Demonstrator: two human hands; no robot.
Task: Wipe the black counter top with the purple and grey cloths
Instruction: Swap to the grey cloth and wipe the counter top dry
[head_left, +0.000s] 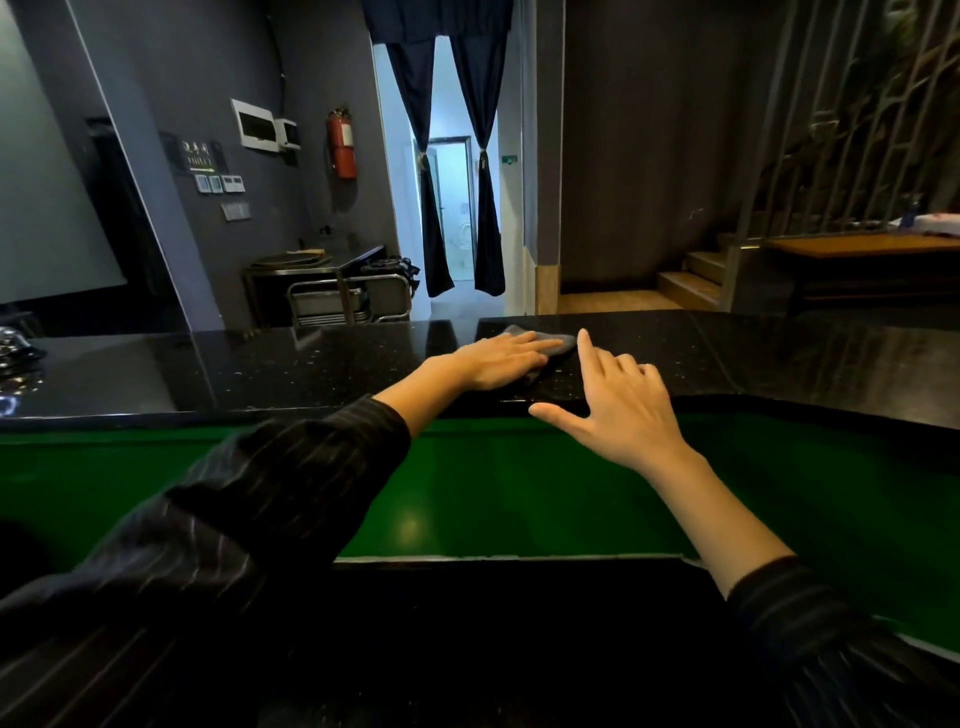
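The black speckled counter top (311, 364) runs across the view at arm's reach. A grey cloth (558, 340) lies on it near the middle, mostly covered by my left hand (498, 361), which presses flat on it with fingers together. My right hand (618, 405) hovers just right of the cloth at the counter's near edge, fingers spread and index finger pointing forward, holding nothing. No purple cloth shows in view.
Below the counter's near edge lies a green surface (467, 493). Dark shiny objects (15, 348) sit at the counter's far left. Beyond are a metal cart (348, 301), a curtained doorway (452, 208), a fire extinguisher (342, 143) and wooden steps (691, 280).
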